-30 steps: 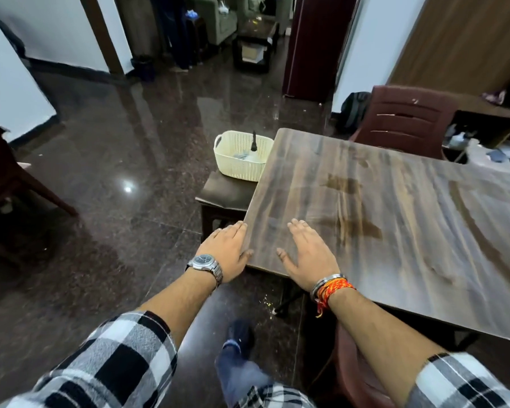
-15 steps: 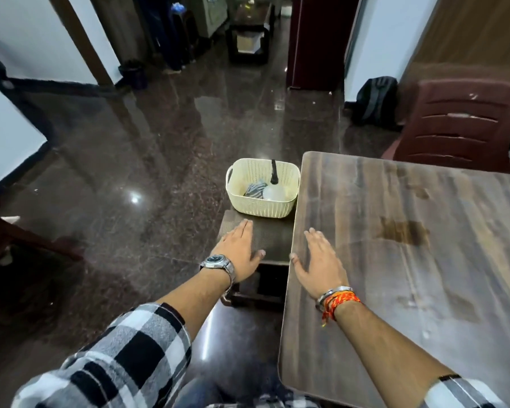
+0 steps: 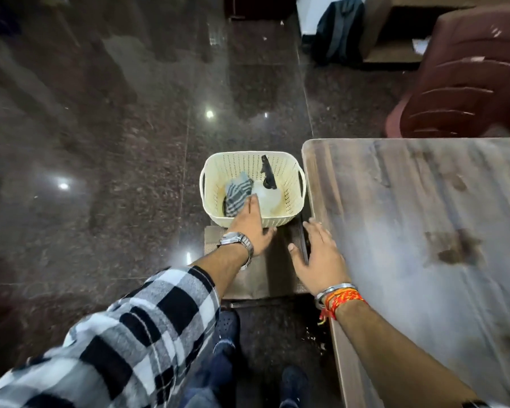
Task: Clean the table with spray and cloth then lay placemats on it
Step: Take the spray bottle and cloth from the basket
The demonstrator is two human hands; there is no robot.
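My left hand (image 3: 249, 228) is reaching over the near rim of the basket (image 3: 289, 175), fingers stretched out flat and loose, not gripping anything yet. The fingertips sit right at the striped cloth (image 3: 236, 193) and the bottle (image 3: 267, 198), though it's a bit blurry there so I can't honestly say whether they're touching either one. My watch (image 3: 236, 242) is on that wrist, checked sleeve (image 3: 147, 319) below it in the lower left of the frame.

The basket is cream, perforated, dead centre of the frame, sitting on a low brown stool (image 3: 262, 278) just left of the table (image 3: 424, 231). Inside: cloth bunched on the left side, clear spray bottle next to it with its black trigger head (image 3: 268, 173) pointing toward the top of the frame.

My right hand (image 3: 318, 260) is open too, fingers spread, empty, hovering around the table's left edge, half over the stool. Bangle and orange threads (image 3: 340, 297) on that wrist.

The table fills the right side of the frame, wood grain, with a dark stain (image 3: 454, 248) at mid-right and fainter marks above that. There's a maroon chair (image 3: 465, 75) in the upper right, a dark backpack (image 3: 336, 28) against the wall at top, and shiny granite floor (image 3: 100, 142) everywhere else. My shoes (image 3: 227, 328) show at the bottom centre.
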